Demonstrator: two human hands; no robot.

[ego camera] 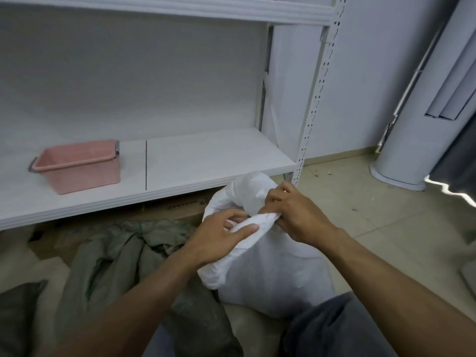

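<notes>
We note the white bag (270,274) standing right under both hands, its neck twisted into a roll that runs between them. The left hand (219,235) curls round the roll's near part. The right hand (291,210) grips its far end, fingers bent tight. A grey-green sack (123,248) lies crumpled just left of the left hand. A pink bin (77,166) sits on the white shelf (206,155), well beyond and left of the hands.
</notes>
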